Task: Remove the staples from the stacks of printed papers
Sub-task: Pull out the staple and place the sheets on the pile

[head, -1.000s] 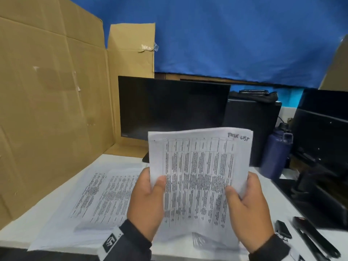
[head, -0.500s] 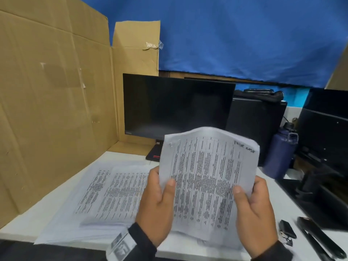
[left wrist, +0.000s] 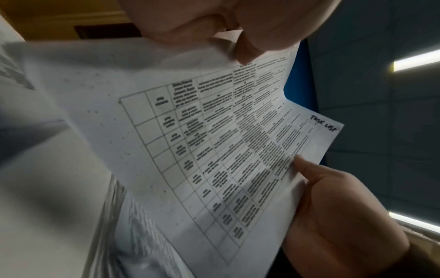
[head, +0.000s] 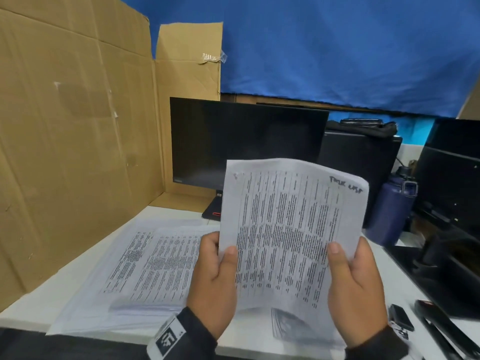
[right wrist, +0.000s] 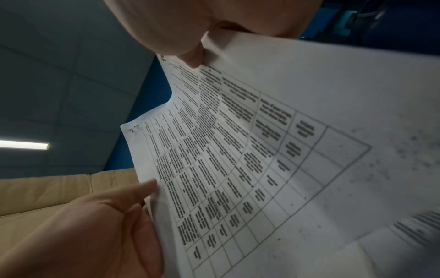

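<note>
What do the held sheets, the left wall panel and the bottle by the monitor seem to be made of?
Sheets: thin matte white printer paper; they bow between the left hand and right hand.
Wall panel: brown corrugated cardboard, by its fold creases and tape.
Bottle: dark blue with a dull sheen, perhaps coated metal or plastic; unclear.

A white desk (head: 78, 289) fills the foreground. Brown cardboard panels (head: 78, 131) wall off nine to eleven o'clock, a blue cloth (head: 337, 53) hangs at twelve, and ceiling strip lights (right wrist: 23, 145) glow overhead.
</note>
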{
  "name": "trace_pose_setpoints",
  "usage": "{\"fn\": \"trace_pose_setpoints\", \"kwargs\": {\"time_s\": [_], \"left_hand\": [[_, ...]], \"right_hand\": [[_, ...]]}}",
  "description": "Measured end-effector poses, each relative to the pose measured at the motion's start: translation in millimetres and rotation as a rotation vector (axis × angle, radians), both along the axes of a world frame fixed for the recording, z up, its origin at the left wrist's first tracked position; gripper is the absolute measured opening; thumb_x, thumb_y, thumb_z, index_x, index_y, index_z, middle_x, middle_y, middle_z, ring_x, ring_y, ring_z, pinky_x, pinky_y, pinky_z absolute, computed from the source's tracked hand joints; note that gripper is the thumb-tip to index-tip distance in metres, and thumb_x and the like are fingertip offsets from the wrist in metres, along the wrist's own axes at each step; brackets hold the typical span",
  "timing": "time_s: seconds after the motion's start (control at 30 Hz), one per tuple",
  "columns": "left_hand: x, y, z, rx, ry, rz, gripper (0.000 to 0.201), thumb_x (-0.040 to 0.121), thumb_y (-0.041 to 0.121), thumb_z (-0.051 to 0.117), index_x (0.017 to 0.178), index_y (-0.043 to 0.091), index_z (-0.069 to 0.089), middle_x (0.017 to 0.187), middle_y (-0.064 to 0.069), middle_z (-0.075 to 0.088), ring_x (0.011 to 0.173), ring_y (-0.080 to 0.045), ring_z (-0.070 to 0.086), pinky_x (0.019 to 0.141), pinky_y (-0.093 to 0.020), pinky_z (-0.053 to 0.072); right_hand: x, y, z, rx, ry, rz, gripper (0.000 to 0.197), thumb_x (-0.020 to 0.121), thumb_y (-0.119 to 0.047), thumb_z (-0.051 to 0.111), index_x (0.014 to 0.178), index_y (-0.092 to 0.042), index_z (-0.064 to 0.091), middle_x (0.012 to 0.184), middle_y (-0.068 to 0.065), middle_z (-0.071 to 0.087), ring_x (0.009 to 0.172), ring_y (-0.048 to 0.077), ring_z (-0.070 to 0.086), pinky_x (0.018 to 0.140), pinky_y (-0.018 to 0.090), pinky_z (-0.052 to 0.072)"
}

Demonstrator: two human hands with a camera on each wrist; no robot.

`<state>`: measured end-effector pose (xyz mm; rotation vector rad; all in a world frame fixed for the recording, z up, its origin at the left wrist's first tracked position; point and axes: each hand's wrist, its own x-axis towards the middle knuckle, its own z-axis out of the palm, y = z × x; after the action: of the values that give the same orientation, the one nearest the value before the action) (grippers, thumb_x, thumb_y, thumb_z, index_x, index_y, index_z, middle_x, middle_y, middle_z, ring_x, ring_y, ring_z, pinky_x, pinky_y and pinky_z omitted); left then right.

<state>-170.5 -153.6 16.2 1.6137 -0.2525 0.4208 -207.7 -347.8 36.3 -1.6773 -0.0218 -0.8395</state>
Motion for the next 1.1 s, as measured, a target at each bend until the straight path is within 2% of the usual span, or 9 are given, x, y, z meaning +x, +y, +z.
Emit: {"fn": "trace_pose_setpoints", "kwargs": {"time_s": [0.17, 0.27, 0.43, 0.57, 0.63, 0.73, 0.83, 0.93, 1.1], "left_hand": [[4, -2, -12, -0.030, 0.209, -0.091, 0.015, 0.105, 0.024, 0.051, 0.111, 0.032, 0.062, 0.100, 0.027, 0.073, 0.102, 0.000, 0.067, 0.080, -0.017, 0.046], [6, 0, -24, -0.030, 0.329, -0.091, 0.016, 0.107, 0.027, 0.049, 0.102, 0.038, 0.060, 0.094, 0.027, 0.071, 0.102, 0.008, 0.061, 0.075, -0.011, 0.040], [14, 2, -29, -0.016, 0.394, -0.094, 0.011, 0.104, 0.033, 0.054, 0.109, 0.036, 0.063, 0.107, 0.019, 0.073, 0.108, 0.000, 0.064, 0.080, -0.021, 0.045], [15, 3, -19, 0.016, 0.425, -0.121, 0.016, 0.104, 0.026, 0.056, 0.110, 0.035, 0.068, 0.108, 0.019, 0.077, 0.110, -0.005, 0.068, 0.096, -0.030, 0.051], [13, 5, -10, 0.031, 0.453, -0.168, 0.020, 0.103, 0.020, 0.057, 0.111, 0.030, 0.073, 0.108, 0.015, 0.079, 0.109, -0.012, 0.072, 0.103, -0.041, 0.053], [9, 9, 9, -0.032, 0.519, -0.247, 0.021, 0.101, 0.013, 0.059, 0.114, 0.020, 0.074, 0.107, 0.001, 0.081, 0.103, -0.024, 0.076, 0.100, -0.052, 0.055], [8, 11, 25, -0.181, 0.509, -0.272, 0.022, 0.102, 0.016, 0.056, 0.117, 0.014, 0.072, 0.109, -0.009, 0.080, 0.103, -0.032, 0.075, 0.097, -0.051, 0.055], [8, 6, 26, -0.207, 0.487, -0.218, 0.020, 0.103, 0.018, 0.056, 0.112, 0.015, 0.074, 0.103, -0.007, 0.081, 0.097, -0.029, 0.077, 0.090, -0.047, 0.057], [6, 0, 19, -0.248, 0.500, -0.161, 0.021, 0.105, 0.029, 0.055, 0.114, 0.020, 0.073, 0.106, -0.006, 0.081, 0.099, -0.032, 0.075, 0.096, -0.056, 0.056]], "right_hand": [[12, -6, -23, 0.025, 0.130, 0.034, 0.009, 0.100, -0.026, 0.055, 0.105, -0.030, 0.060, 0.100, -0.018, 0.073, 0.091, 0.005, 0.070, 0.075, 0.030, 0.050], [16, -11, -45, 0.054, 0.235, 0.050, 0.012, 0.101, -0.027, 0.053, 0.106, -0.030, 0.064, 0.101, -0.023, 0.073, 0.095, -0.001, 0.068, 0.081, 0.030, 0.049], [17, -20, -47, 0.014, 0.305, 0.058, 0.016, 0.101, -0.027, 0.054, 0.113, -0.033, 0.063, 0.107, -0.024, 0.073, 0.099, -0.008, 0.066, 0.089, 0.028, 0.048], [11, -25, -33, -0.008, 0.305, 0.067, 0.018, 0.101, -0.022, 0.054, 0.116, -0.029, 0.063, 0.110, -0.020, 0.074, 0.102, -0.004, 0.067, 0.091, 0.027, 0.048], [5, -28, -26, 0.015, 0.306, 0.054, 0.016, 0.102, -0.019, 0.054, 0.111, -0.027, 0.064, 0.105, -0.017, 0.076, 0.099, 0.001, 0.070, 0.087, 0.028, 0.049], [-9, -34, -16, 0.036, 0.336, 0.061, 0.016, 0.102, -0.020, 0.053, 0.109, -0.029, 0.065, 0.103, -0.017, 0.076, 0.096, 0.001, 0.071, 0.086, 0.030, 0.051], [-20, -36, -15, 0.031, 0.385, 0.104, 0.020, 0.103, -0.017, 0.052, 0.111, -0.029, 0.067, 0.104, -0.019, 0.076, 0.096, -0.001, 0.071, 0.085, 0.026, 0.053], [-23, -36, -21, 0.020, 0.446, 0.098, 0.021, 0.103, -0.018, 0.052, 0.112, -0.029, 0.067, 0.106, -0.018, 0.076, 0.098, -0.001, 0.071, 0.091, 0.030, 0.055], [-20, -45, -27, -0.038, 0.493, 0.107, 0.018, 0.103, -0.022, 0.053, 0.111, -0.031, 0.067, 0.106, -0.018, 0.075, 0.099, 0.000, 0.070, 0.096, 0.037, 0.056]]}}
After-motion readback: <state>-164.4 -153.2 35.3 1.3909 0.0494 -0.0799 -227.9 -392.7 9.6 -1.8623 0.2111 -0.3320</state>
